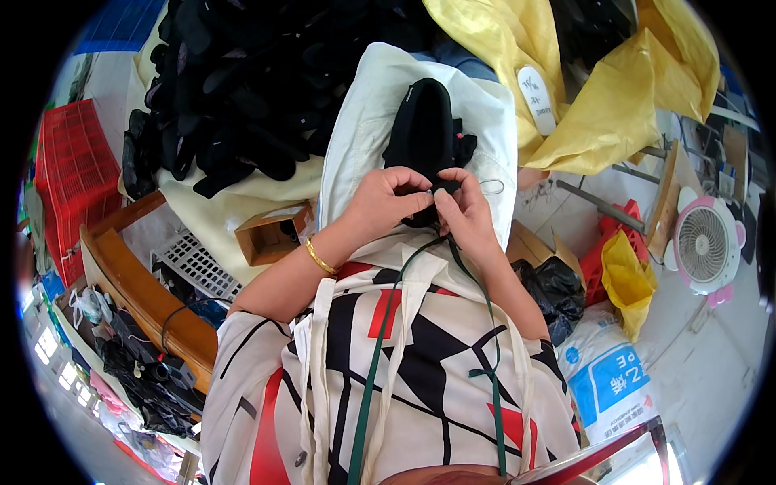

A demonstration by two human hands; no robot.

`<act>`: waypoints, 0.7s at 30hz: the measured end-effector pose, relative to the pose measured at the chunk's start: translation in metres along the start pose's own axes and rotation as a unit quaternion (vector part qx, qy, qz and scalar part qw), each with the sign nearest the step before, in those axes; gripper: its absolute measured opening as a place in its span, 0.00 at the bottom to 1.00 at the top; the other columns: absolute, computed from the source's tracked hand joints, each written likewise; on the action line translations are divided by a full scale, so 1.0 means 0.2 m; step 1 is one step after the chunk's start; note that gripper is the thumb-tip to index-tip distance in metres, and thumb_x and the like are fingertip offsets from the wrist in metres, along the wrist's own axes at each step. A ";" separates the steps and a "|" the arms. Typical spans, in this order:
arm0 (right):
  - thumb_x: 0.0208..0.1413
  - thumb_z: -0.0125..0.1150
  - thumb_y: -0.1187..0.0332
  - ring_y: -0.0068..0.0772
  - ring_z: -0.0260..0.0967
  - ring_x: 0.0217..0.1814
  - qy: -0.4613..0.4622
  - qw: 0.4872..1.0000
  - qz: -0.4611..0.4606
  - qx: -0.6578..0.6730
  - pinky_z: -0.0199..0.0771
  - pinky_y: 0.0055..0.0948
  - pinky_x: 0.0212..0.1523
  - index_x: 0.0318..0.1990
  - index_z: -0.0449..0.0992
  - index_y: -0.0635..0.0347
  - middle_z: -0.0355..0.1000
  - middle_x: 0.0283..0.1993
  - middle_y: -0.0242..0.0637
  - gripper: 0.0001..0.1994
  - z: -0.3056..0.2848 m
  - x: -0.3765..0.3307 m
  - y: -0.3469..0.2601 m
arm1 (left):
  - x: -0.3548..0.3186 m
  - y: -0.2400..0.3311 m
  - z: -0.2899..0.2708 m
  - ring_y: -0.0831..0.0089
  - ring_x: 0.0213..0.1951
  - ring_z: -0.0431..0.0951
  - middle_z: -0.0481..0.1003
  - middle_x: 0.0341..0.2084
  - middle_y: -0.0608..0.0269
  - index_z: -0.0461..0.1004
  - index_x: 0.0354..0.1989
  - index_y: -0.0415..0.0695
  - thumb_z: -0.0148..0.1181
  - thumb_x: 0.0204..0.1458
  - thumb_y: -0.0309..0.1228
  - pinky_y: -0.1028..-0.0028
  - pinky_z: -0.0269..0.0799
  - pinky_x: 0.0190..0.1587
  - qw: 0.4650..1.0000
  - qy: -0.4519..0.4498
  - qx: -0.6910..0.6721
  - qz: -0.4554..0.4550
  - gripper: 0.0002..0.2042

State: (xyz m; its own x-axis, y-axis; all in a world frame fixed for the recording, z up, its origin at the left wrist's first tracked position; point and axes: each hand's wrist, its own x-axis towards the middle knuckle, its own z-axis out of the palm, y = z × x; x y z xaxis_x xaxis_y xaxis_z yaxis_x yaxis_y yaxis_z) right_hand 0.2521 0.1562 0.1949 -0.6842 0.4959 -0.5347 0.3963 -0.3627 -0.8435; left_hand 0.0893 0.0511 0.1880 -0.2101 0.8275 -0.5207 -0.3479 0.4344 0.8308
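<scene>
**Working the heel edge of a black fabric slipper**

Your left hand and right hand pinch the black fabric slipper at its near end, over the white cloth on your lap. Keep both grips close together and the edge taut.

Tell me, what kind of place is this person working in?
Probably a small shoe or slipper workshop. A big pile of black shoe pieces lies ahead, both hands work on a black shoe upper, and a red crate and yellow sacks stand around.
</scene>
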 end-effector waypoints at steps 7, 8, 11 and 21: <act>0.65 0.55 0.68 0.15 0.70 0.27 -0.044 0.998 0.001 0.032 0.68 0.15 0.28 0.60 0.64 0.59 0.70 0.29 0.27 0.18 -0.02 0.02 -0.06 | 0.00 -0.03 -0.01 0.84 0.31 0.76 0.79 0.31 0.67 0.78 0.42 0.36 0.65 0.54 0.24 0.81 0.73 0.33 1.000 -0.004 0.030 0.000 0.09; 0.65 0.55 0.68 0.16 0.71 0.28 -0.064 0.998 0.005 0.002 0.69 0.16 0.28 0.60 0.66 0.59 0.70 0.30 0.27 0.18 -0.08 0.04 -0.09 | 0.00 -0.04 -0.01 0.84 0.31 0.75 0.79 0.31 0.67 0.78 0.42 0.36 0.65 0.54 0.24 0.81 0.73 0.34 0.999 0.000 0.043 0.008 0.09; 0.65 0.56 0.69 0.15 0.72 0.35 -0.001 0.998 -0.040 -0.044 0.71 0.18 0.32 0.58 0.72 0.59 0.72 0.37 0.25 0.15 -0.20 0.10 -0.09 | 0.00 -0.02 -0.02 0.85 0.30 0.75 0.78 0.30 0.69 0.78 0.41 0.37 0.65 0.53 0.24 0.81 0.72 0.34 0.997 -0.006 0.067 0.028 0.09; 0.58 0.62 0.73 0.16 0.66 0.27 -0.091 0.983 -0.101 -0.127 0.64 0.20 0.26 0.37 0.72 0.59 0.67 0.27 0.24 0.04 -0.09 0.17 -0.03 | -0.07 0.27 -0.10 0.82 0.31 0.72 0.74 0.29 0.68 0.75 0.38 0.38 0.62 0.53 0.27 0.79 0.68 0.33 0.994 -0.070 0.073 -0.035 0.08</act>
State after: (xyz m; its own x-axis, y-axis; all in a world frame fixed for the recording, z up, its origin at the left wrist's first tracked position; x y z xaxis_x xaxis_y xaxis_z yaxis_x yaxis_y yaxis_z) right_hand 0.2382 0.1901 0.1821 -0.8531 0.3805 -0.3570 0.3657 -0.0520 -0.9293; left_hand 0.0555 0.0562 0.2364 -0.0578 0.8308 -0.5536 -0.2180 0.5307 0.8191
